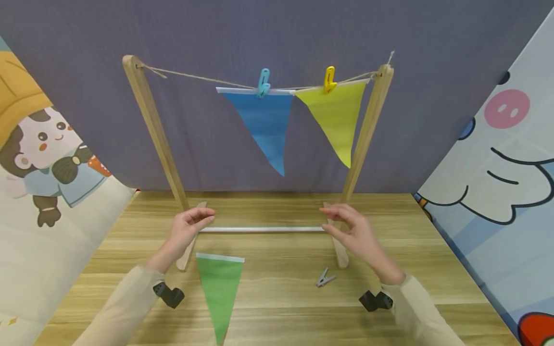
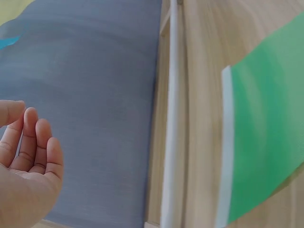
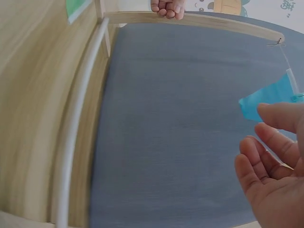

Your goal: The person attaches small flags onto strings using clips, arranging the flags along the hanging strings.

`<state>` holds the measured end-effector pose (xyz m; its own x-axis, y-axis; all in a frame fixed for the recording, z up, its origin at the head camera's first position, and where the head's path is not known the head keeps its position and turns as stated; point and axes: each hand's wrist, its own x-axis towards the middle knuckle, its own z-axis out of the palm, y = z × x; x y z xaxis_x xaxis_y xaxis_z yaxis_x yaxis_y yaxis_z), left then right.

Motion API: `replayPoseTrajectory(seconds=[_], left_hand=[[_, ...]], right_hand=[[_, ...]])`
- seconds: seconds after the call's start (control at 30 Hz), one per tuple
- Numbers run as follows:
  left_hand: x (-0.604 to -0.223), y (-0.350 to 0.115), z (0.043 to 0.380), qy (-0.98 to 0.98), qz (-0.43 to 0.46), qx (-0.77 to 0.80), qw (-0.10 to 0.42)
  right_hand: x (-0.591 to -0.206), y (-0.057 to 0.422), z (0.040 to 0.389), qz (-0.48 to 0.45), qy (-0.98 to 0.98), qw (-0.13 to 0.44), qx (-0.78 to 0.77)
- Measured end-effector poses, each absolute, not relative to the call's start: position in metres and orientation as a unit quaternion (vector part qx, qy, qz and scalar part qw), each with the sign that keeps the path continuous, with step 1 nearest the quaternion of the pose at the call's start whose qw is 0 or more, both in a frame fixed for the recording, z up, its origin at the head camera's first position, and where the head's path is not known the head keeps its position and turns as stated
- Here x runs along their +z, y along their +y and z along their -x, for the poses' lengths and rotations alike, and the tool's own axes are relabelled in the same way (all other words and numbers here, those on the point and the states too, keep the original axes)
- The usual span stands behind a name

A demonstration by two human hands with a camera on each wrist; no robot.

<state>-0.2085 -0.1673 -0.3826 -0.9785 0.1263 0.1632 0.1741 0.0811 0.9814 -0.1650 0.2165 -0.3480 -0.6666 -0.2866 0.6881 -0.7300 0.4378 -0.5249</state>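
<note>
A blue pennant (image 1: pixel 264 125) hangs from the twine (image 1: pixel 195 77) by a light blue clothespin (image 1: pixel 263 82). To its right, a yellow clothespin (image 1: pixel 330 80) holds a yellow pennant (image 1: pixel 335 115). On the table lie a green pennant (image 1: pixel 220 293) with a white top edge and a grey clothespin (image 1: pixel 324 278). My left hand (image 1: pixel 186 230), fingers loosely bent and holding nothing, hovers near the left post's foot. My right hand (image 1: pixel 352 228) is likewise bare, thumb and fingers apart, near the right post. In the left wrist view the green pennant (image 2: pixel 266 118) appears beyond the hand.
Two wooden posts, left (image 1: pixel 156 129) and right (image 1: pixel 370 134), stand on wooden feet joined by a white rod (image 1: pixel 264 229). Behind them rises a grey-blue panel (image 1: pixel 207 29). Printed cartoon panels flank the wooden table (image 1: pixel 281 322) on both sides.
</note>
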Motion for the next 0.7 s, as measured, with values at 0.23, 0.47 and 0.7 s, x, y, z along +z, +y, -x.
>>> replayPoseTrajectory(seconds=[0.23, 0.47, 0.7], left_hand=[[-0.400, -0.168, 0.207, -0.735, 0.090, -0.672, 0.002], [-0.411, -0.170, 0.205, -0.743, 0.076, -0.665, 0.002], [-0.418, -0.174, 0.202, -0.757, 0.064, -0.650, -0.005]], right_hand=[[-0.362, 0.216, 0.156, -0.299, -0.804, 0.224, 0.463], [-0.380, 0.216, 0.152, -0.292, -0.798, 0.207, 0.486], [-0.394, 0.218, 0.148, -0.286, -0.802, 0.203, 0.484]])
